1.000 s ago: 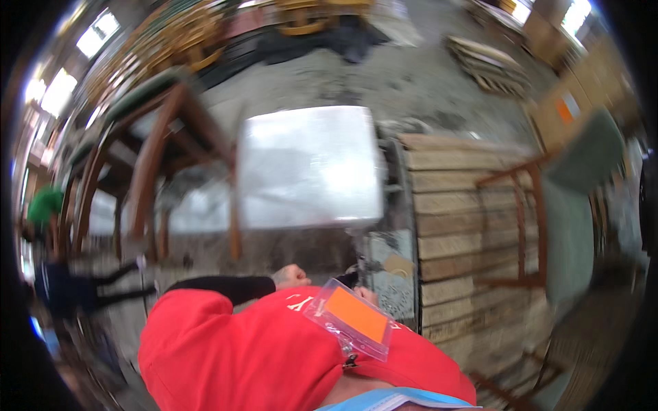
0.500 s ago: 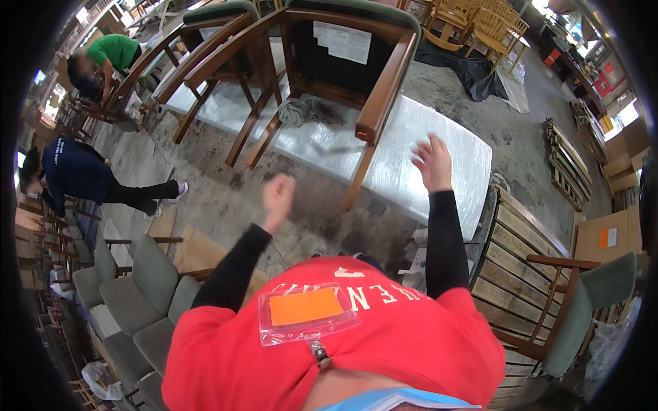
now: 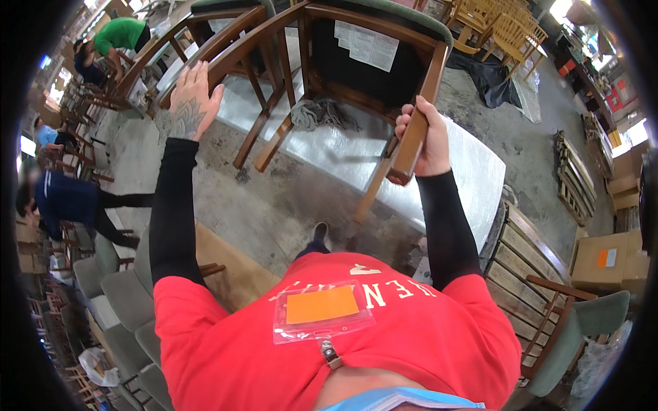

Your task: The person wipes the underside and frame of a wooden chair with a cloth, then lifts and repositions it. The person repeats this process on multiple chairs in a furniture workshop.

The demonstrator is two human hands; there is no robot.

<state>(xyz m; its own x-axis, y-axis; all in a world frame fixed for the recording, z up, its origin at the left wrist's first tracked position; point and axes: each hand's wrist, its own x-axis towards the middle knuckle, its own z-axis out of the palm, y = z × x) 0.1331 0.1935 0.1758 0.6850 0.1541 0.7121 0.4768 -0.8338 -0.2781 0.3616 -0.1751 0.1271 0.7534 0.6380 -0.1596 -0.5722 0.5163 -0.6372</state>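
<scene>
A wooden chair [image 3: 322, 55] with a dark seat underside and white paper labels lies tipped over on a plastic-wrapped silvery surface [image 3: 473, 154]. My right hand [image 3: 430, 133] is closed round one of its thick brown wooden members, near the squared end. My left hand [image 3: 197, 103], fingers stretched and tattooed back upward, is at the end of another curved wooden part; whether the palm presses on it I cannot tell. A grey rag [image 3: 319, 114] is bunched beside the chair's legs.
A second tipped chair [image 3: 255, 103] lies close on the left. Grey upholstered chairs [image 3: 127, 298] crowd the lower left. Wooden slats [image 3: 528, 274] and a green-grey chair [image 3: 576, 329] stand at right. People work at left, one in green [image 3: 122, 35], another in navy [image 3: 65, 198].
My right hand has come onto the chair's wooden member and closed round it. My left hand has moved up and left to the curved wood, its fingers now stretched. My body has shifted forward.
</scene>
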